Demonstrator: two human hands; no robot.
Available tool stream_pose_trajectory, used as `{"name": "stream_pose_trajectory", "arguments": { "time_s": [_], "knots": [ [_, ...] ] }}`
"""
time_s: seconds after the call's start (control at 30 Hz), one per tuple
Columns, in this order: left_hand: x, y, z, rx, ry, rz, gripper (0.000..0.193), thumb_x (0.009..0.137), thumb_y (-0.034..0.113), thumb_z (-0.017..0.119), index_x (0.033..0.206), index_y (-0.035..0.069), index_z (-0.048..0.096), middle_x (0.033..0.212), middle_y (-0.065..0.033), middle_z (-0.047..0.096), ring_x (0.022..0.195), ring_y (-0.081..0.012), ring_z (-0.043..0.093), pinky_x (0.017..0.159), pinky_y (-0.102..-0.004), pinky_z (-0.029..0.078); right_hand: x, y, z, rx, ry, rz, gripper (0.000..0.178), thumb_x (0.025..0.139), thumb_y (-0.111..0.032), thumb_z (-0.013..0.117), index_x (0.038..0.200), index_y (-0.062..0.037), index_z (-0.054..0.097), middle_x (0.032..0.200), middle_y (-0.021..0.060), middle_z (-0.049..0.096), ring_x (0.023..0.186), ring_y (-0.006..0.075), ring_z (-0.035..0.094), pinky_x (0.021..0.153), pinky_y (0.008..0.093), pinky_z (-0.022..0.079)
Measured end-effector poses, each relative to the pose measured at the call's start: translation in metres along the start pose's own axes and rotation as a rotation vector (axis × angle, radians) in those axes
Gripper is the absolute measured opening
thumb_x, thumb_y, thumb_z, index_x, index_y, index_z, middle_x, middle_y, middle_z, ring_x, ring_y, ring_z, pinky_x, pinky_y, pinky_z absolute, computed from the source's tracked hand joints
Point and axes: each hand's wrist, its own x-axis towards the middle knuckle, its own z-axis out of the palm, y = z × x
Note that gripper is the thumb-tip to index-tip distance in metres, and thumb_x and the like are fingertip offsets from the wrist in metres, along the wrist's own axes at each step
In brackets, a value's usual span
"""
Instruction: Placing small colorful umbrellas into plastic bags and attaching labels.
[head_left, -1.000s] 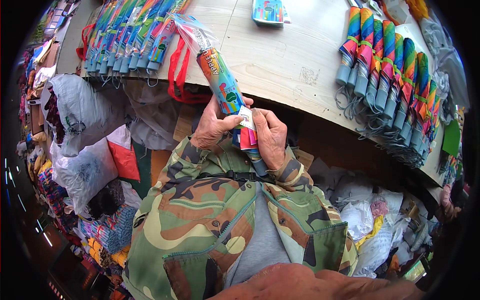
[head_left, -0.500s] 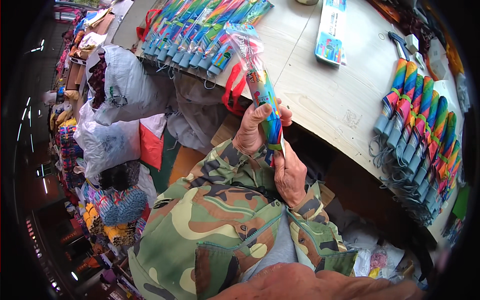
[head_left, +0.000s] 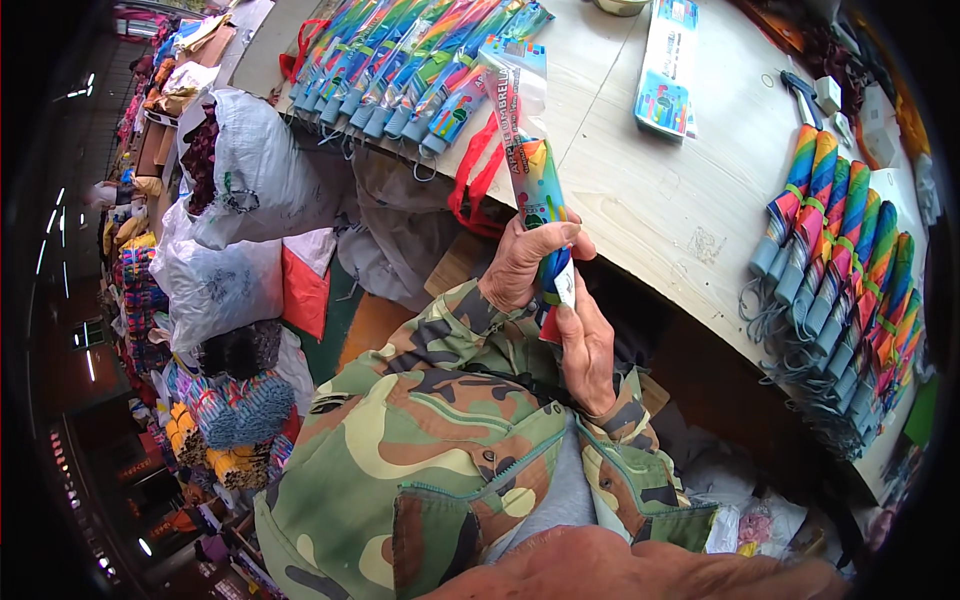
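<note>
An umbrella is in both hands, in front of the body at the table's near edge, its upper part inside a clear sleeve that points away from the grip. The left hand clasps it about the middle, thumb across the top; the right hand grasps the lower end, just below — the handle is hidden there. Left of the sleeve's far end lies a row of sleeved umbrellas; between row and grip, a red strap. Beyond the grip, on the table, sits a stack of cards. Well to the right — a pile of bare umbrellas.
</note>
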Motion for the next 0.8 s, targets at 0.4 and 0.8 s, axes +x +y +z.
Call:
{"name": "stream_pose_trajectory", "arguments": {
  "time_s": [0.4,0.8],
  "knots": [
    [-0.002,-0.020,-0.009,-0.046,-0.200,-0.032,0.037,0.103,0.033,0.076,0.121,0.002,0.065,0.105,-0.0237,0.077,0.110,-0.0331,0.075,0.100,-0.0484,0.061,0.028,-0.013,0.004,0.023,0.127,0.092,0.033,0.116,-0.023,0.060,0.126,0.0045,0.074,0.083,-0.0007,0.063,0.075,0.0055,0.050,0.064,0.0262,0.043],
    [0.041,0.012,-0.021,-0.202,-0.020,0.040,0.063,0.099,0.062,0.075,0.120,0.003,0.065,0.096,-0.0148,0.077,0.091,-0.0321,0.077,0.093,-0.0480,0.062,0.027,-0.006,0.004,-0.173,0.163,0.046,0.027,0.112,-0.026,0.064,0.107,-0.0006,0.072,0.079,0.0159,0.067,0.065,0.0317,0.065,0.061,0.0422,0.051]
  ]
}}
